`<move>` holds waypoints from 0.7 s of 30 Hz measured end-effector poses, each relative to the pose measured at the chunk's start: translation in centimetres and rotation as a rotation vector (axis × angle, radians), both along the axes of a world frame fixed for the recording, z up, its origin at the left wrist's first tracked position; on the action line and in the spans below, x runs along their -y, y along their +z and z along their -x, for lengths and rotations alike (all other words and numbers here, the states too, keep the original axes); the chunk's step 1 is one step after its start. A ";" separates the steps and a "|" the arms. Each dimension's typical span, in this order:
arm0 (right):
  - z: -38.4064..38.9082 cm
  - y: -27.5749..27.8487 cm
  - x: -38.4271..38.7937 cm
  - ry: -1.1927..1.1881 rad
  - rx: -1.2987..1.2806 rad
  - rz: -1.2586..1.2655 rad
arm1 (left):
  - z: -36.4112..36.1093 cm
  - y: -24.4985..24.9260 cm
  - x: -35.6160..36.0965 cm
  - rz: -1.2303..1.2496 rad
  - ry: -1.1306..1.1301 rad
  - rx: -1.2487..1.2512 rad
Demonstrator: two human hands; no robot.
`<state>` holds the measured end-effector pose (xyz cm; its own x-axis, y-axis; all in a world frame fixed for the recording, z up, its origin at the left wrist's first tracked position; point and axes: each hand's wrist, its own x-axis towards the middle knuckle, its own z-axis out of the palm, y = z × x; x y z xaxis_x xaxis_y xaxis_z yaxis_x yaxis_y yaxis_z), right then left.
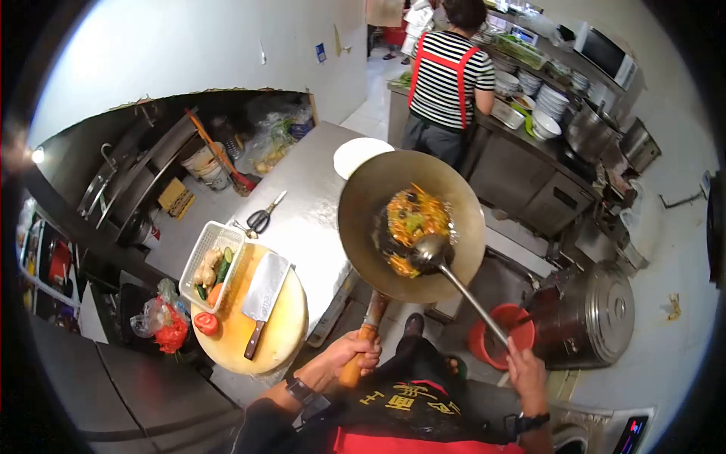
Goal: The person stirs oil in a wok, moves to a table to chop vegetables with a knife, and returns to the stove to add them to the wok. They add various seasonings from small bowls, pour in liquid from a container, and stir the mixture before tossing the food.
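Observation:
My left hand [358,354] is wrapped round the wooden handle [351,373] of a large wok [364,193]. The wok is held up over the floor, beside the steel table, and its rim overlaps a white plate [355,153]. In it lies a mix of orange shreds, dark pieces and something green [416,219], with liquid around. My right hand [525,365] grips the long handle of a metal ladle [431,252], whose bowl rests against the food.
A cleaver [266,286] and a cut tomato [206,324] lie on a round board [227,356], beside a vegetable basket [186,266]. Scissors [261,220] lie on the steel table [302,197]. A red bucket [484,344] and lidded pot [609,314] stand right. A co-worker [446,83] stands at the back counter.

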<state>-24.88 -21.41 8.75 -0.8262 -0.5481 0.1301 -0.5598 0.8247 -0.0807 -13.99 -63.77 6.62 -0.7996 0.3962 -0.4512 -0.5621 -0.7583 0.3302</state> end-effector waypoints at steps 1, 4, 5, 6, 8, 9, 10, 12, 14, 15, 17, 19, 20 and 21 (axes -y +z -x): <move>3.4 0.1 1.6 0.041 0.002 0.031 | 1.1 0.0 0.8 0.013 0.025 -0.001; 14.1 -1.0 7.6 0.182 0.040 0.197 | 4.5 -0.4 3.1 0.028 0.217 -0.010; 17.6 -1.6 10.1 0.214 0.074 0.257 | 5.8 -0.9 3.7 0.033 0.275 -0.018; 21.1 -2.1 12.8 0.262 0.124 0.323 | 7.2 -1.1 4.2 0.036 0.334 -0.025; 27.1 -1.7 18.8 0.341 0.226 0.427 | 10.0 -0.7 4.7 0.074 0.408 -0.013; 29.4 -1.0 21.7 0.374 0.272 0.467 | 11.3 -0.5 4.7 0.103 0.476 -0.009; 31.6 -1.0 24.2 0.397 0.285 0.473 | 12.7 -0.1 5.0 0.133 0.540 -0.006; 35.7 -0.9 28.7 0.479 0.384 0.570 | 15.4 0.4 5.6 0.143 0.606 0.002; 38.4 0.7 30.8 0.480 0.512 0.537 | 17.1 0.8 5.7 0.201 0.659 0.001; 39.2 1.2 31.4 0.465 0.621 0.500 | 18.1 0.9 5.9 0.213 0.680 -0.003; 41.6 1.1 31.5 0.514 0.647 0.493 | 19.9 1.3 6.1 0.224 0.717 0.010; 43.4 1.0 31.8 0.540 0.632 0.493 | 21.2 0.8 6.5 0.252 0.758 -0.001; 43.6 1.5 32.0 0.537 0.641 0.490 | 21.6 0.7 6.5 0.249 0.757 0.009; 43.9 2.4 32.5 0.474 0.647 0.422 | 22.2 0.7 7.0 0.282 0.763 0.004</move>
<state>-68.75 -53.90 11.17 -0.5075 -0.8616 -0.0137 -0.5733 0.3494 -0.7411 -36.15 -70.74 7.29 -0.8017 -0.3862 -0.4563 0.0745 -0.8219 0.5647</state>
